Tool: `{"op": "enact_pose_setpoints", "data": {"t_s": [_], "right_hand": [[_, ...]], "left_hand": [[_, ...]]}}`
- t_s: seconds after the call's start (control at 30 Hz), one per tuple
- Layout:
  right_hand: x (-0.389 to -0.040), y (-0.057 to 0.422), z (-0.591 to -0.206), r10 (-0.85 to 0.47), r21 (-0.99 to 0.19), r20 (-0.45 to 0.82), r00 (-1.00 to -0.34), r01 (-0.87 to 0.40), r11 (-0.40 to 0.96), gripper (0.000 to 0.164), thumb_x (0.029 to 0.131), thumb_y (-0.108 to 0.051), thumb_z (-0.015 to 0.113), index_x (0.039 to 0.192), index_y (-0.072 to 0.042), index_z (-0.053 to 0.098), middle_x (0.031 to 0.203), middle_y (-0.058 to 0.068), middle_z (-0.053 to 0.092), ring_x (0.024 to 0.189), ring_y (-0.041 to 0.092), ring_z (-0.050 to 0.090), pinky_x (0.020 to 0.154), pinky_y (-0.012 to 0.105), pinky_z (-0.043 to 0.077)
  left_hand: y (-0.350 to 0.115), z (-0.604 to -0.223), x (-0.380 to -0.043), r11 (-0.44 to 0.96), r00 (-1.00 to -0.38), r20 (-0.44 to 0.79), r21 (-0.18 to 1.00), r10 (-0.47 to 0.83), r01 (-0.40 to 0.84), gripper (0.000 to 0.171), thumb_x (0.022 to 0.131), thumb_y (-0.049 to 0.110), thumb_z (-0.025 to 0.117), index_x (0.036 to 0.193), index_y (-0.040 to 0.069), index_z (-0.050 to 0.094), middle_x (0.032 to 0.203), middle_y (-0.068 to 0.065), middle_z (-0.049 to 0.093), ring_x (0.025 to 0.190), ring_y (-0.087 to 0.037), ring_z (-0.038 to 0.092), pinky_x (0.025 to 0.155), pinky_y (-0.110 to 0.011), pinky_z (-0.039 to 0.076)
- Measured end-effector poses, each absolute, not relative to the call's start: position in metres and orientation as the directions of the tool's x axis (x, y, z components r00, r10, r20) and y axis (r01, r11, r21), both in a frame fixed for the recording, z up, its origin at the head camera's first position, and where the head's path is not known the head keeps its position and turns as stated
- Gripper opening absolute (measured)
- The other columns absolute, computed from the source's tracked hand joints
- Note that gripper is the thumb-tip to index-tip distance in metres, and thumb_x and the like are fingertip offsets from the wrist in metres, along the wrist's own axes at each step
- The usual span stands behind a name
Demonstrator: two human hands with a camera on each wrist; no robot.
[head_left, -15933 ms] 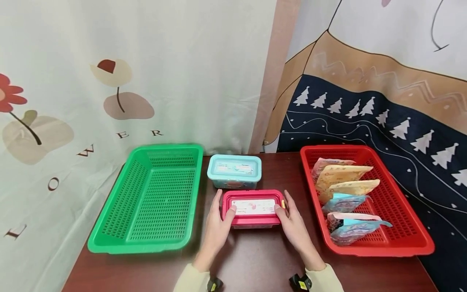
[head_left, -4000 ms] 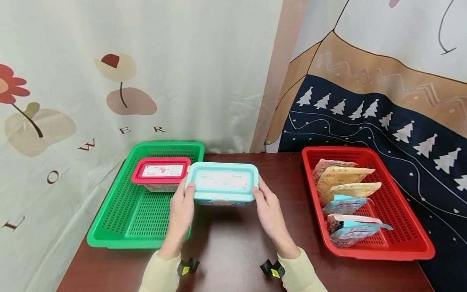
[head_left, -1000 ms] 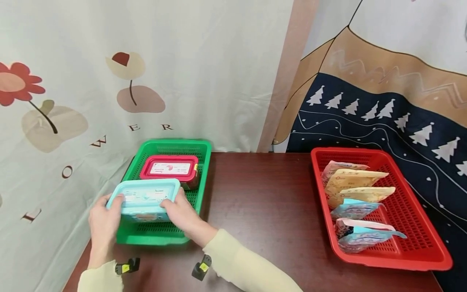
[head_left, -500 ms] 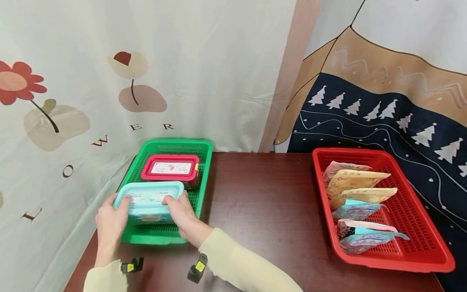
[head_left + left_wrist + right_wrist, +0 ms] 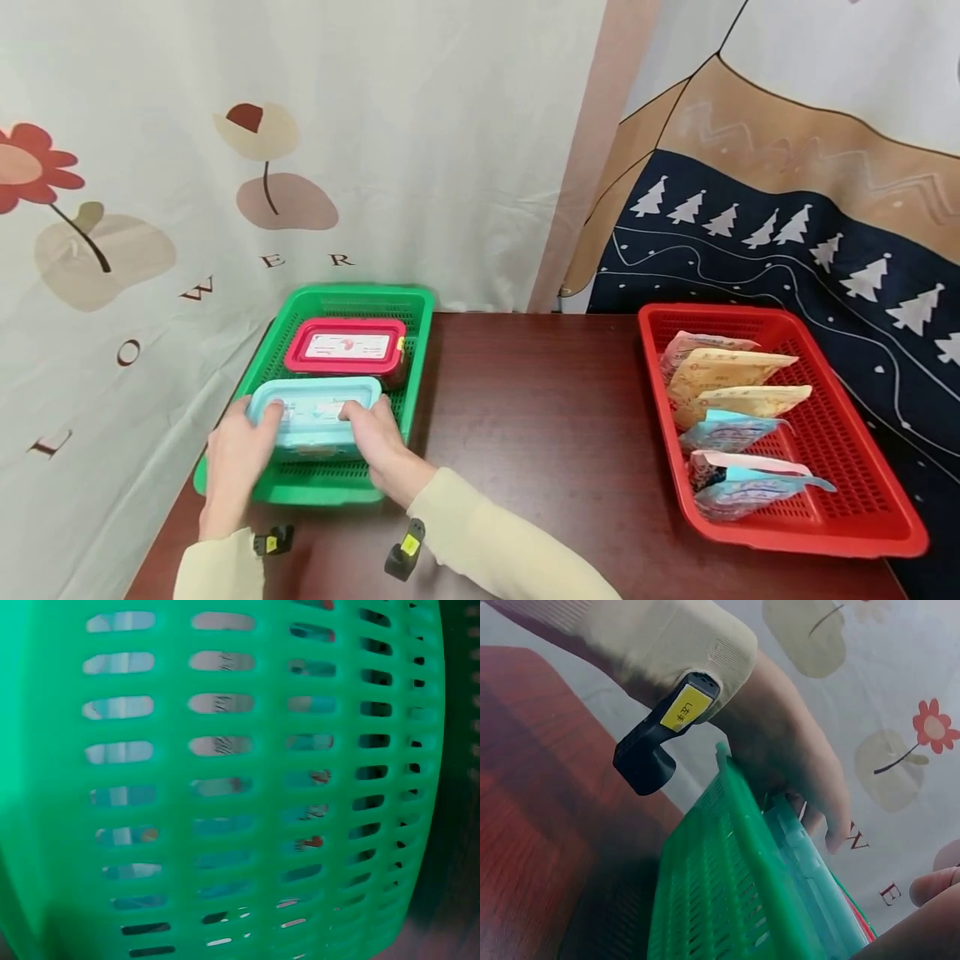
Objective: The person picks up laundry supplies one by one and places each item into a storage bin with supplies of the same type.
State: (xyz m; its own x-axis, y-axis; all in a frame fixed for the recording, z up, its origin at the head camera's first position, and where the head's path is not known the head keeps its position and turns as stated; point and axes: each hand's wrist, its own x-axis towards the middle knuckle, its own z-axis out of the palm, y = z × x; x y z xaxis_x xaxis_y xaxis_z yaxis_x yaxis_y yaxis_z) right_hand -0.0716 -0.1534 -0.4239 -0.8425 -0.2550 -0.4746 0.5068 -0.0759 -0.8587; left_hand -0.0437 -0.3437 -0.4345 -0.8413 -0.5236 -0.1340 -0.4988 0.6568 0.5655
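A light blue lidded plastic box (image 5: pixel 313 417) sits low inside the front part of the green basket (image 5: pixel 322 495). My left hand (image 5: pixel 238 450) grips its left end, thumb on the lid. Its right end is held by my right hand (image 5: pixel 381 442), again with the thumb on top. Behind it in the basket is a pink-lidded box (image 5: pixel 347 347) with a white label. Through the slots of the basket wall (image 5: pixel 169 769), the left wrist view shows parts of the blue box. In the right wrist view, the left hand (image 5: pixel 799 750) reaches over the basket's rim (image 5: pixel 746 817) onto the blue box (image 5: pixel 806 851).
On the right of the dark wooden table (image 5: pixel 525 417) stands a red basket (image 5: pixel 847 542). Several soft packets (image 5: pixel 738 367), pink, yellow and blue, stand in a row along its left side. A printed curtain (image 5: pixel 450 150) hangs behind the table.
Earlier both boxes stood on the table; the pink one then went into the green basket. Both hands carried the blue box left over the basket, and it has since sunk lower there.
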Motion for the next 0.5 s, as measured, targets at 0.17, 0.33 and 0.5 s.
{"op": "enact_pose_setpoints", "data": {"t_s": [0.17, 0.33, 0.5], "right_hand": [[-0.070, -0.155, -0.425, -0.228, -0.860, -0.480, -0.847, 0.505, -0.065, 0.092, 0.085, -0.021, 0.066, 0.163, 0.001, 0.021, 0.171, 0.010, 0.020, 0.153, 0.028, 0.023, 0.121, 0.053, 0.026], [-0.065, -0.152, -0.420, -0.237, -0.905, -0.412, -0.880, 0.426, -0.012, 0.090, 0.090, -0.022, 0.065, 0.164, -0.002, 0.018, 0.171, 0.008, 0.018, 0.154, 0.024, 0.021, 0.122, 0.051, 0.026], [-0.059, -0.141, -0.415, -0.296, -0.966, -0.255, -0.920, 0.233, 0.108, 0.087, 0.095, -0.028, 0.062, 0.166, -0.010, 0.015, 0.174, 0.003, 0.010, 0.156, 0.017, 0.015, 0.122, 0.048, 0.028]], "left_hand": [[-0.339, -0.438, -0.042, 0.687, -0.852, -0.079, 0.554, -0.518, -0.470, 0.078, 0.106, 0.046, 0.041, 0.156, -0.013, 0.028, 0.152, -0.040, 0.037, 0.137, -0.060, 0.036, 0.110, -0.070, 0.030], [-0.331, -0.437, -0.041, 0.717, -0.855, 0.001, 0.545, -0.519, -0.435, 0.073, 0.106, 0.042, 0.044, 0.156, -0.009, 0.032, 0.153, -0.038, 0.039, 0.135, -0.059, 0.040, 0.108, -0.070, 0.032], [-0.316, -0.424, -0.041, 0.737, -0.850, 0.100, 0.557, -0.517, -0.383, 0.065, 0.105, 0.039, 0.048, 0.156, 0.000, 0.041, 0.153, -0.029, 0.046, 0.132, -0.055, 0.045, 0.104, -0.072, 0.035]]}}
